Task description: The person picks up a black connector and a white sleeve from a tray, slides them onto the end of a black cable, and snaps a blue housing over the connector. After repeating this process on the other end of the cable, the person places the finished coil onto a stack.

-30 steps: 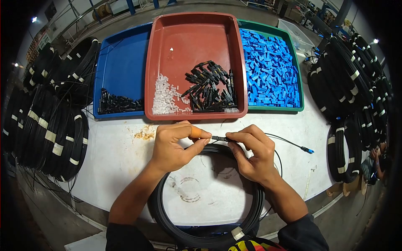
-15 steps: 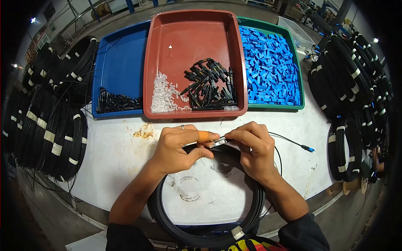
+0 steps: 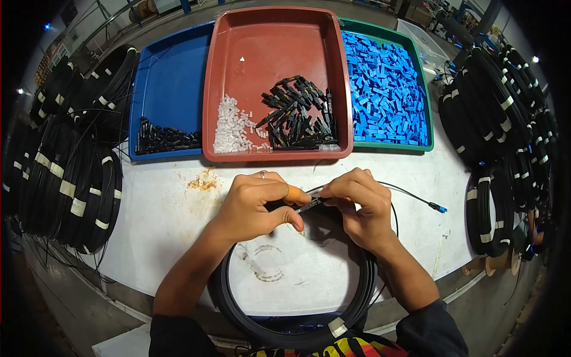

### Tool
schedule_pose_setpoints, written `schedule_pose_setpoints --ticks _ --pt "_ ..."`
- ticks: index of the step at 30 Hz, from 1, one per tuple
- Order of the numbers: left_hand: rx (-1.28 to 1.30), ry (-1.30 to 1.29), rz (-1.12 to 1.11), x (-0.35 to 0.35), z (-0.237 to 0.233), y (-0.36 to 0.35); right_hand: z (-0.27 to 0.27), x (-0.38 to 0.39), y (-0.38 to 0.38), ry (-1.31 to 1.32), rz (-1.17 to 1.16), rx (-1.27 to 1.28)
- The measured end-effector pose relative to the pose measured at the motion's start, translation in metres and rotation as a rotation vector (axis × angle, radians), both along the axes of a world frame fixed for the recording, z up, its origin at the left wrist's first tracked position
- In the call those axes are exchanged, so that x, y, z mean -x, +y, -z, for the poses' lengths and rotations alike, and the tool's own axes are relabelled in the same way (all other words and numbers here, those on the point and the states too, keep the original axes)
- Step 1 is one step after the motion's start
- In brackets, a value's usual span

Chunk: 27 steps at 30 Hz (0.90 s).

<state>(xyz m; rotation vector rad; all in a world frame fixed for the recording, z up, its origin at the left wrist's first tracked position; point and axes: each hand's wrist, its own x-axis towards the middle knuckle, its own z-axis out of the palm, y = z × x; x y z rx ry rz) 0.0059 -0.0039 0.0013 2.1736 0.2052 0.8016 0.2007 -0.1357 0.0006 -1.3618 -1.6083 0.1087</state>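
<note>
My left hand point(image 3: 256, 205), with an orange wrap on one finger, is closed on one end of a small dark cable connector point(image 3: 310, 205). My right hand point(image 3: 361, 205) pinches the other end, so the piece lies slantwise between my fingertips, partly hidden by them. Beneath both hands rests a coil of black cable point(image 3: 367, 285), bound with a pale tape band point(image 3: 337, 327). From behind my right hand a black cable runs out to a blue-tipped connector point(image 3: 438, 207) on the white table point(image 3: 416, 238).
A red tray point(image 3: 267, 53) holds white sleeves point(image 3: 229, 131) and black connector parts point(image 3: 300, 113). Beside it, a blue tray point(image 3: 169, 77) has black pieces, and a green tray point(image 3: 429, 113) holds blue clips point(image 3: 386, 89). Cable coils point(image 3: 65, 184) stack at left, others point(image 3: 488, 113) at right.
The connector has turned slightly between my fingers, showing a dark face where it looked bright grey. The trays sit a little higher in view; both hands keep their hold.
</note>
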Motion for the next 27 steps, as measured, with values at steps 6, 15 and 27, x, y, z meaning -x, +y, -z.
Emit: schedule_pose_setpoints --ticks 6,15,27 --pt "-0.061 -0.021 0.01 -0.001 -0.002 -0.002 -0.002 0.002 -0.001 -0.056 0.042 0.003" --pt "0.007 0.088 0.033 0.003 -0.002 -0.001 0.0 -0.001 0.001 -0.024 -0.044 0.02" --pt "-0.052 0.05 0.073 0.003 0.003 0.004 0.002 0.0 0.0 0.001 -0.053 0.067"
